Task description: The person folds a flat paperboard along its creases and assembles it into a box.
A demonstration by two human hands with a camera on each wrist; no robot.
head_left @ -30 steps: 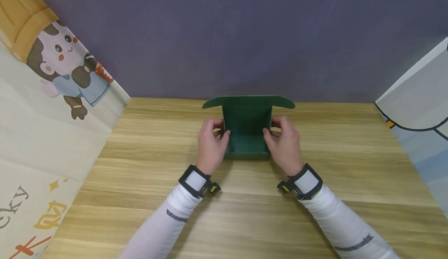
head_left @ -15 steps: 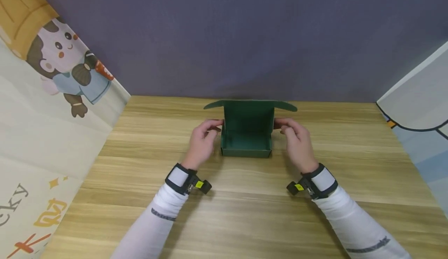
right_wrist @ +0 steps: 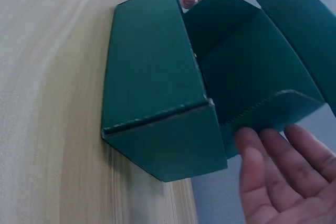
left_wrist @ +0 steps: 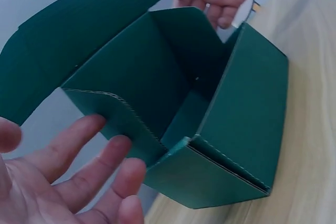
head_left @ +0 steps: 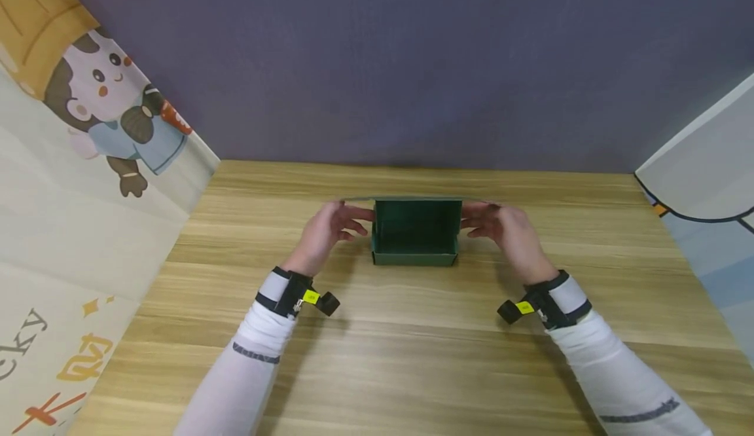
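A dark green cardboard box [head_left: 415, 259] stands on the table, its lid raised and tilted partway over it. In the left wrist view, the lid's front flap [left_wrist: 86, 22] sticks out from the lid edge. My left hand [head_left: 324, 233] lies beside the box's left side, fingertips against the lid's side flap [left_wrist: 118, 114]. On the other side, my right hand [head_left: 512, 236] has its fingers spread at the matching side flap [right_wrist: 278, 111]. Each thumb is near an end of the front flap; whether they touch it I cannot tell. Inside the box, the visible part shows only green walls.
The box stands on a wood-grain table [head_left: 412, 364], toward its back edge. A dark blue-grey panel [head_left: 400, 63] rises behind. A cartoon-printed sheet [head_left: 106, 181] borders the left side, and another printed sheet [head_left: 707, 161] the right.
The lid has tilted forward and down from near upright. Both hands have moved outward from the box's inner edges to the lid's side flaps, their fingers spreading.
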